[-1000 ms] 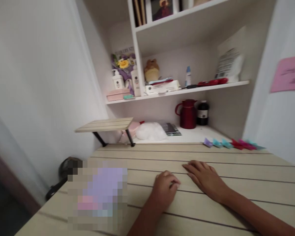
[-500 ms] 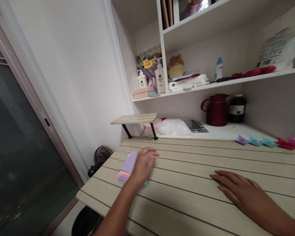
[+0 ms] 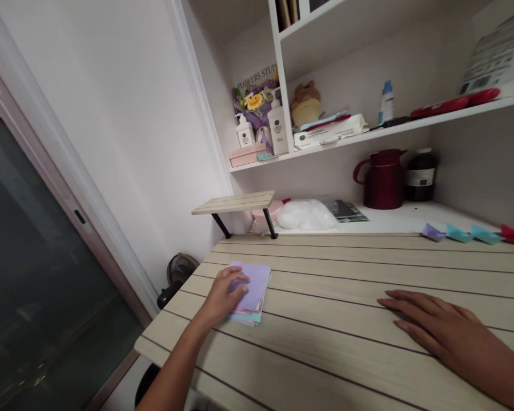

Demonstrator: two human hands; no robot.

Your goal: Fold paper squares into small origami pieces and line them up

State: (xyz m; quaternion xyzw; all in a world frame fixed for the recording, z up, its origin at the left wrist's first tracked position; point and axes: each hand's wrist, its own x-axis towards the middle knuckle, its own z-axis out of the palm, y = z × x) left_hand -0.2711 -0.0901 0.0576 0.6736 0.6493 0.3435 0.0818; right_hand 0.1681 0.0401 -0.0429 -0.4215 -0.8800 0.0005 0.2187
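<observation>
My left hand (image 3: 223, 294) rests on the near left corner of a stack of coloured paper squares (image 3: 253, 291), purple sheet on top, at the left end of the slatted wooden desk (image 3: 334, 342). Its fingers curl down onto the top sheet. My right hand (image 3: 437, 325) lies flat on the desk at the right, fingers stretched out and pointing left, holding nothing. A row of small folded paper shapes (image 3: 458, 233), purple, teal and red, sits along the desk's far right edge.
A small wooden riser (image 3: 235, 202) stands at the desk's back left. Behind it are a red jug (image 3: 383, 180), a dark jar (image 3: 420, 175) and a white bag (image 3: 306, 215). Shelves above hold bottles, a bouquet and boxes. A sliding glass door (image 3: 34, 268) is left.
My left hand moved from the desk's middle to the left and settled on the paper stack. The camera turned left, so my right hand now sits further right in view.
</observation>
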